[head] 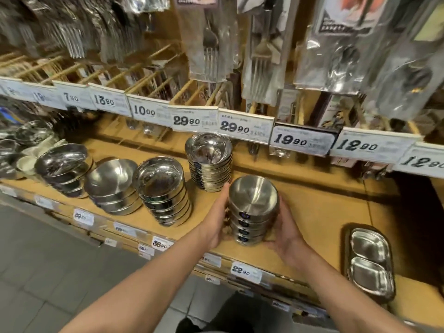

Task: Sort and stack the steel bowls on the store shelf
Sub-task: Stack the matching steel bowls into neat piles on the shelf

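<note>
At lower centre of the frame, on the wooden shelf point(319, 212): sitting upright, a short stack of small steel bowls point(252, 210), four or so nested, dark labels showing on their sides. Cupping the stack from both sides: left hand point(217, 219) pressing its left flank, fingers curled around toward the back; right hand point(286, 230) wrapping its right flank, thumb lying near the base. Both grips holding the stack, closed round it rather than spread wide. Reaching up from the bottom edge, two bare forearms.

Just above and left of the held stack, nearly touching the left fingertips: standing further back on the shelf, a taller stack of flat-rimmed bowls point(209, 162). Running leftward across the middle of the frame: another tall stack point(163, 188), then a stack of rounder bowls point(113, 186), then a leaning, untidy pile point(64, 169). Lying at lower right, well apart from the hands, a two-compartment steel tray point(371, 263).

Hanging along the shelf edge above, across the middle of the frame: white price tags point(245, 128). Dangling at the top, packaged forks point(209, 39) and other cutlery, blurred.
</note>
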